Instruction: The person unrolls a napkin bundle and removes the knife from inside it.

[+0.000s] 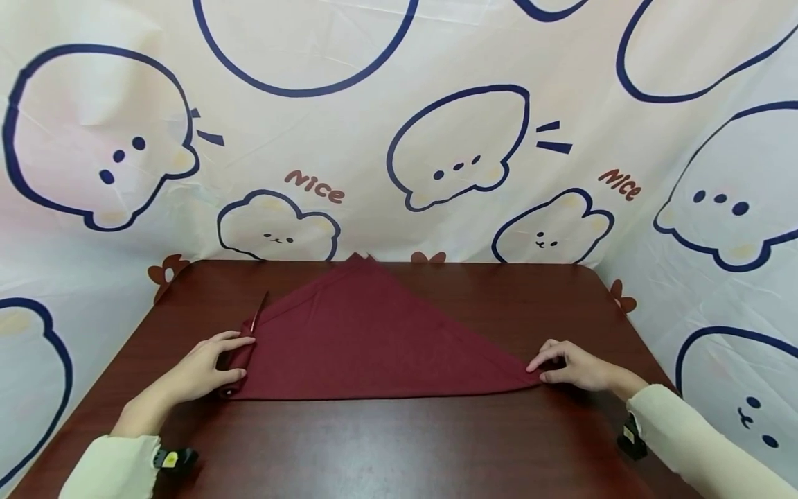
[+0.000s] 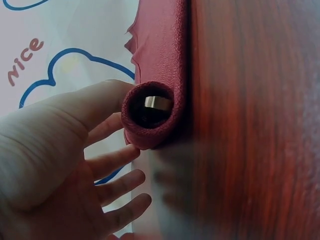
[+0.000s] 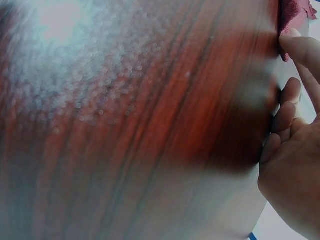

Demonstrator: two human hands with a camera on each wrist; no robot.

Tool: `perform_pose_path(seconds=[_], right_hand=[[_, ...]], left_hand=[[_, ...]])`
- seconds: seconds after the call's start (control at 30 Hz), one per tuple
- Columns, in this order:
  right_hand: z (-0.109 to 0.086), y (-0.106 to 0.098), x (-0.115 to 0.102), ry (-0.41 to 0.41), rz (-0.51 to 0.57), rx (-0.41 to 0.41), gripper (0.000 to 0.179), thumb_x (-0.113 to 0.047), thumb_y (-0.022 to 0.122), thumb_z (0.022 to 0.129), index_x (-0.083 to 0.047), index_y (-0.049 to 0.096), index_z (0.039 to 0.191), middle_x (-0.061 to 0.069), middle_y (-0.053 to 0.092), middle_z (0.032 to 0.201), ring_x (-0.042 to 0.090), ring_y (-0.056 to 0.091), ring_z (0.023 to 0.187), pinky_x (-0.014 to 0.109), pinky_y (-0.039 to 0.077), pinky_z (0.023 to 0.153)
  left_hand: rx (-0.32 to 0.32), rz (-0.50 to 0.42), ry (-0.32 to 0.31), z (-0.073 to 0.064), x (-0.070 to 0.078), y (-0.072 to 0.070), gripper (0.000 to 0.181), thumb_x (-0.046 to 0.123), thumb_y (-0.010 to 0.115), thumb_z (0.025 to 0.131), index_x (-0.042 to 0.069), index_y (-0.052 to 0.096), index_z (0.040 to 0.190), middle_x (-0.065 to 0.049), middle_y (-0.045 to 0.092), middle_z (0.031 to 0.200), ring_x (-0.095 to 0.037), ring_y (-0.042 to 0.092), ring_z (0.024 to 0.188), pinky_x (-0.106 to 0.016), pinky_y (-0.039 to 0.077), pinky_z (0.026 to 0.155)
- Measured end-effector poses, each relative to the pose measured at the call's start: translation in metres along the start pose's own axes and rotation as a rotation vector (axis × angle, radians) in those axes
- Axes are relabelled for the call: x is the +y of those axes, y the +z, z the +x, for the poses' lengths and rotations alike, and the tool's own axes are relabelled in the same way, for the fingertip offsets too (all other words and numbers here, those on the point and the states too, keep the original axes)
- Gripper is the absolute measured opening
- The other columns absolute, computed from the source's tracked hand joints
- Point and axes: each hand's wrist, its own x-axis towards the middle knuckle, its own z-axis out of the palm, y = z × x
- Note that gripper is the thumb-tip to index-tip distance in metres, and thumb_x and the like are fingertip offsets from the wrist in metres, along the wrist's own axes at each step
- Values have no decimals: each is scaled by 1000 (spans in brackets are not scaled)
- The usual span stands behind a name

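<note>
A dark red cloth (image 1: 374, 333), folded into a triangle, lies on the table with its peak at the far edge. Its left end is rolled up round a thin dark stick (image 1: 259, 312) that pokes out at the far side. In the left wrist view, a shiny metal-coloured band (image 2: 158, 103) shows inside the open end of the roll (image 2: 150, 135). My left hand (image 1: 208, 364) holds this roll between thumb and forefinger, the other fingers spread. With thumb and forefinger, my right hand (image 1: 576, 365) pinches the cloth's pointed right corner (image 3: 294, 17).
The brown wooden table (image 1: 399, 450) extends in front of the cloth and to both sides. A pale curtain (image 1: 361, 138) with blue cartoon outlines hangs behind the table and along its sides. Each wrist carries a small dark camera (image 1: 176, 459).
</note>
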Motion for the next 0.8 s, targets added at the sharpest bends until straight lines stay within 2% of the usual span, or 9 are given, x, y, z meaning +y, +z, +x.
perform_pose_path(seconds=[0.47,0.8], right_hand=[[2,4,0,6,10,1,17,-9,71,92,-9,77,109,9,64,100,10,53,93,25,42,77],[0,1,-3,36,-2,5,17,-12,72,93,-11,78,109,8,63,101,7,52,93,24,42,78]], left_hand=[[1,4,-9,-10,-11,-7,56,13,78,85,-3,59,135,-36,56,132,-55,52,122,-70,44,96],[-9,-17,-32,-11,-14,-8,56,15,76,88,-2,57,138,-35,56,135,-54,51,125,-71,43,98]])
